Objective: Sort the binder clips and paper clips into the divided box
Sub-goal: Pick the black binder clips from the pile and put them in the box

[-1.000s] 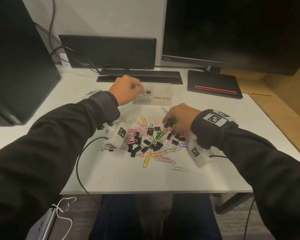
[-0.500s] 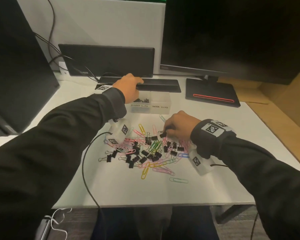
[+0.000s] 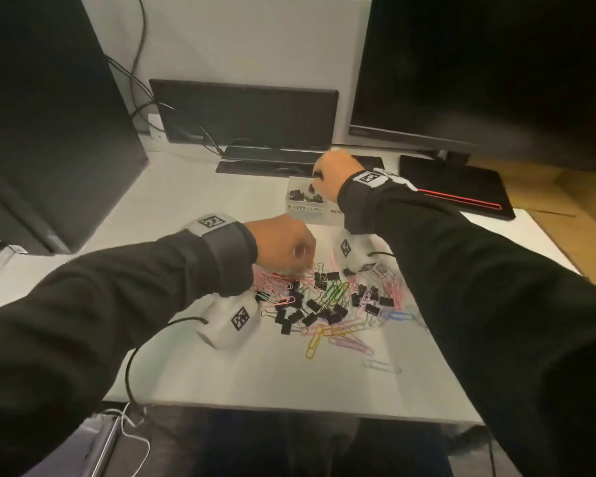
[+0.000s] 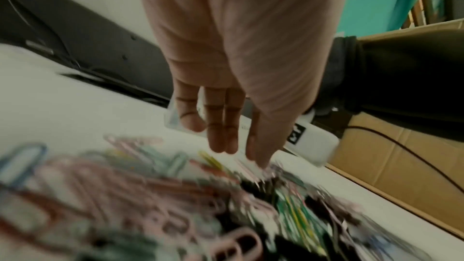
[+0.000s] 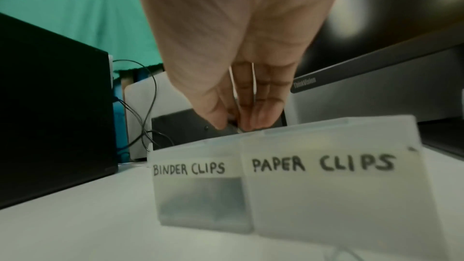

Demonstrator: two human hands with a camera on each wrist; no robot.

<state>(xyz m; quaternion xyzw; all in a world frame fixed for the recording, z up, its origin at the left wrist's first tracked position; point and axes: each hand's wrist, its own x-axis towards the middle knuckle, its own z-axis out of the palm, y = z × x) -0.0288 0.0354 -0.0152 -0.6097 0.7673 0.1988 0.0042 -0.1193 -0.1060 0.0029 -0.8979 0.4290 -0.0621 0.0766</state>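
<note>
A mixed pile of black binder clips and coloured paper clips [image 3: 324,301] lies mid-table, blurred in the left wrist view [image 4: 175,195]. The translucent divided box [image 3: 305,210] stands behind it, labelled BINDER CLIPS on the left and PAPER CLIPS on the right [image 5: 326,186]. Several binder clips lie in the left compartment. My right hand [image 3: 331,177] hovers above that compartment. In the right wrist view its thumb and fingers [image 5: 233,124] pinch a small dark binder clip [image 5: 232,125]. My left hand [image 3: 286,242] hangs over the pile's far left, its straight fingers [image 4: 220,142] holding nothing.
A dark computer tower [image 3: 49,132] stands at the left. Behind the box are a flat black device [image 3: 265,160] and a monitor base with a red line [image 3: 455,191]. A black cable [image 3: 128,373] runs off the table's front edge. Cardboard [image 3: 582,218] lies to the right.
My right hand rose from the pile with a binder clip and moved to above the box. My left hand left the box and came back over the pile.
</note>
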